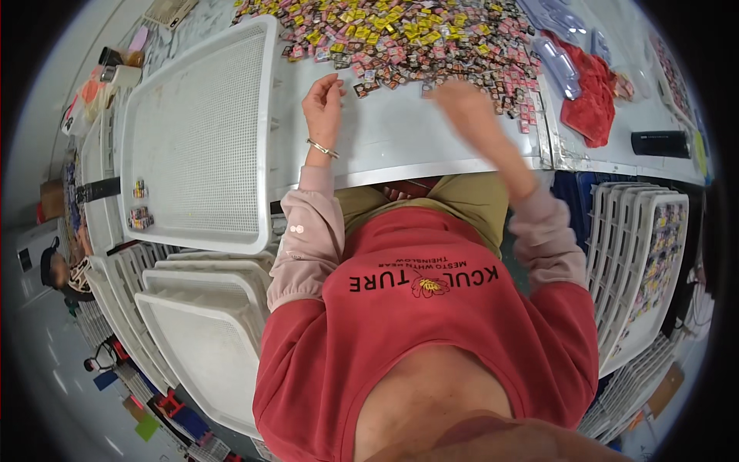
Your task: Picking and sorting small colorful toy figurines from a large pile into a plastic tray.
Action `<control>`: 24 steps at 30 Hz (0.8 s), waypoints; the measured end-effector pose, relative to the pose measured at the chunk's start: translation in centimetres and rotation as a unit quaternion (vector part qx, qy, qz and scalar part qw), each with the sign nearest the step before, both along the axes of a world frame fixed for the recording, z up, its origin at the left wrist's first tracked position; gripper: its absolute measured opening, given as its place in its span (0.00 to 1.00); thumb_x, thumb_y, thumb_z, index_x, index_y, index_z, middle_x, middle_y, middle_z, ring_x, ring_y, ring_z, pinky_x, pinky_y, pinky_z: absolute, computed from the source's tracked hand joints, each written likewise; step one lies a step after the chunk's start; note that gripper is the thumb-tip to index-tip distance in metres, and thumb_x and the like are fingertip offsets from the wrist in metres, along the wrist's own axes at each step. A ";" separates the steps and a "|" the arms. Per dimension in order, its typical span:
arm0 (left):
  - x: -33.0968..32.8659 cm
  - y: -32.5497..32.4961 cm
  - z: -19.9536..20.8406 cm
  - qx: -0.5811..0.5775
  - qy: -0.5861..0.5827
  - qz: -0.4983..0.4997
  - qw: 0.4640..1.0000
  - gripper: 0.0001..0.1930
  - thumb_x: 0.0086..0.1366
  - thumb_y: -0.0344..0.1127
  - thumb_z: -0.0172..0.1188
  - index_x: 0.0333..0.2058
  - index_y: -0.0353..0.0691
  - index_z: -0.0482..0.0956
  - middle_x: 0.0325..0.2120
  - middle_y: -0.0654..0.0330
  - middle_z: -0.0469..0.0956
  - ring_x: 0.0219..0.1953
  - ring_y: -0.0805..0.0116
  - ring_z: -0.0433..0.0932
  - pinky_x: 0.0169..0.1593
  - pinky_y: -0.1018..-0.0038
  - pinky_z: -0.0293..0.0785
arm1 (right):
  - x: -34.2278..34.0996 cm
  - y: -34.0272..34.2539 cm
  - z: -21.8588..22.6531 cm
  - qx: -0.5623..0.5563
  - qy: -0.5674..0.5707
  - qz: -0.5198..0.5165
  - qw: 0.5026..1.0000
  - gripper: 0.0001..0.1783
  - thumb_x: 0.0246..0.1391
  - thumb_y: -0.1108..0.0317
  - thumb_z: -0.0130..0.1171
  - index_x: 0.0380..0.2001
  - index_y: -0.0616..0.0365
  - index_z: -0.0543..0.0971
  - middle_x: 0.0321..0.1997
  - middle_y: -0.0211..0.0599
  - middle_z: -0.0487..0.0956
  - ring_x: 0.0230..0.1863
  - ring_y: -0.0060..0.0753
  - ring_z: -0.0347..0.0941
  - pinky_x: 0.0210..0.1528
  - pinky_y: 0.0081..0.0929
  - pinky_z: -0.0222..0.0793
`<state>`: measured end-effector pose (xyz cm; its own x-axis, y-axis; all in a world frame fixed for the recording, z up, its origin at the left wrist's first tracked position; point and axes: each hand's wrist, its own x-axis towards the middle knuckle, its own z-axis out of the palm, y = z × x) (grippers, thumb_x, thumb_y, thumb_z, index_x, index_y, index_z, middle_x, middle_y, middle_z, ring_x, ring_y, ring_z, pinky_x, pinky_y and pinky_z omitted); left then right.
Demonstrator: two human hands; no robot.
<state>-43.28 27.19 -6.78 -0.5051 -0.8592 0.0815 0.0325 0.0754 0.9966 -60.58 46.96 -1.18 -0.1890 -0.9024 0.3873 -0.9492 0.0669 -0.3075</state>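
Many small square pieces (400,46), yellow, pink and dark, lie in a wide loose heap at the far side of the table (385,138). My left hand (323,102), with a bracelet at the wrist, is just off the heap's near left edge. Its fingers are curled together, and whatever they may hold is too small to make out. My right hand (462,106) is over the near edge of the heap, smeared by motion, so its fingers do not show clearly. On my left, a big white mesh tray (200,131) has two small groups of pieces (140,218) near its lower left corner.
Empty-looking white trays (200,331) are stacked at lower left. More trays (639,262), holding colourful pieces, stand at right. A red cloth (589,96), clear plastic moulded trays (562,65) and a black box (660,144) lie on the table's right part. A person (58,269) is at far left.
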 end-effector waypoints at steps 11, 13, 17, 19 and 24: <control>-4.1 -0.6 0.9 -0.304 -0.320 -0.026 0.897 0.18 0.47 0.47 0.67 0.27 0.39 0.77 0.24 0.58 0.79 0.27 0.61 0.78 0.33 0.67 0.74 | 0.8 -3.8 -2.7 -0.065 -0.208 0.001 0.976 0.10 0.46 0.70 0.58 0.34 0.59 0.78 0.28 0.40 0.75 0.28 0.39 0.72 0.34 0.31 0.69; -4.4 -0.3 0.9 -0.293 -0.319 -0.031 0.901 0.17 0.46 0.45 0.67 0.27 0.38 0.77 0.24 0.58 0.78 0.27 0.63 0.78 0.32 0.69 0.73 | -3.6 -4.9 -1.7 -0.108 -0.137 -0.060 0.983 0.10 0.47 0.70 0.57 0.35 0.59 0.79 0.27 0.42 0.76 0.27 0.39 0.74 0.34 0.29 0.69; -4.4 -1.1 -0.2 -0.249 -0.227 -0.043 0.940 0.12 0.49 0.37 0.67 0.29 0.38 0.77 0.23 0.60 0.78 0.25 0.71 0.77 0.29 0.75 0.73 | -8.4 -8.6 -2.4 -0.080 -0.052 -0.102 0.990 0.11 0.47 0.68 0.58 0.36 0.57 0.79 0.32 0.42 0.77 0.35 0.43 0.74 0.37 0.34 0.70; -3.2 -2.1 0.0 -0.134 -0.141 -0.050 0.980 0.10 0.50 0.33 0.66 0.30 0.38 0.77 0.21 0.62 0.77 0.24 0.72 0.76 0.28 0.76 0.72 | -8.9 -9.6 -3.3 -0.061 0.029 -0.085 0.994 0.11 0.46 0.67 0.59 0.35 0.55 0.79 0.33 0.42 0.76 0.37 0.45 0.73 0.38 0.36 0.69; 1.9 -1.7 2.5 0.112 -0.001 -0.080 0.990 0.08 0.57 0.29 0.59 0.36 0.34 0.75 0.28 0.63 0.75 0.26 0.75 0.75 0.31 0.80 0.73 | -7.6 -9.3 -3.1 -0.018 0.114 -0.142 0.983 0.17 0.45 0.65 0.60 0.41 0.54 0.75 0.36 0.39 0.74 0.42 0.42 0.70 0.39 0.39 0.69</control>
<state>-41.43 25.51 -4.24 -0.6362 -0.7646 -0.1032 0.0248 -0.1539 0.9878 -68.23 37.69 -4.31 -0.3361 -0.8112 0.4786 -0.9384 0.3319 -0.0965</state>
